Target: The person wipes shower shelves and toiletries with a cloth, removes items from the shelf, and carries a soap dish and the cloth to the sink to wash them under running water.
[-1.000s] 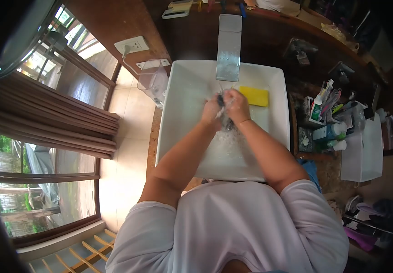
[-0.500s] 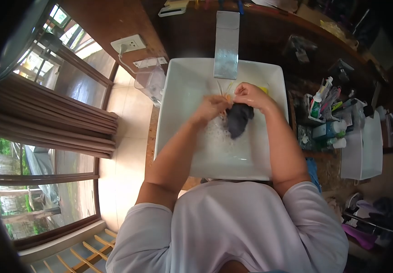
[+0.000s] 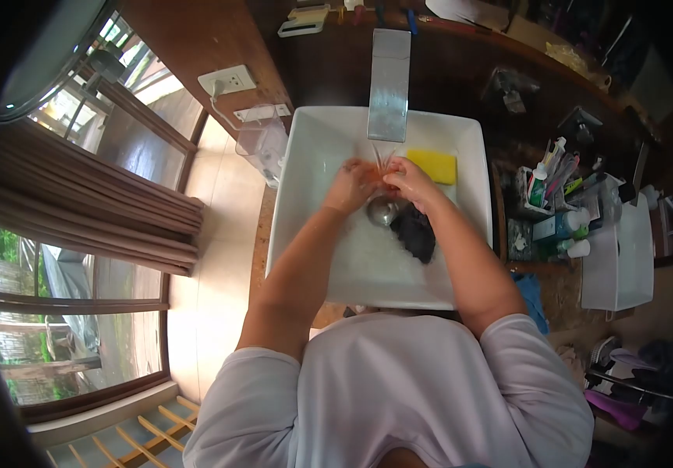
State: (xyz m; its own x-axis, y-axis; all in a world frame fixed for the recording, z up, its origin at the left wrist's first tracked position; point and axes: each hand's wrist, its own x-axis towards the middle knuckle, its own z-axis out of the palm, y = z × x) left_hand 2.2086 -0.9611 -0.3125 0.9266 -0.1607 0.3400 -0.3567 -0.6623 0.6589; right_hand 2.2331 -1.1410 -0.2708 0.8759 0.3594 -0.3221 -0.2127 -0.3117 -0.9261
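Observation:
Under the faucet's running water, my left hand and my right hand come close together over the white sink. Their fingers are closed on a small orange item. Fingers and blur partly cover it, so its kind cannot be made out. Below my right hand a wet dark cloth lies crumpled on the sink floor. Beside it shows the round metal drain. A yellow sponge rests at the back right of the sink, just behind my right hand.
A wide metal faucet overhangs the sink's back. On the right stand a holder with toothpaste and brushes, bottles and a white bin. A clear plastic container sits at the left, below a wall socket.
The dark cloth, earlier right under my fingers, now lies lower in the sink, apart from them. My hands have drawn nearer the water stream. The drain and more of the sponge now show.

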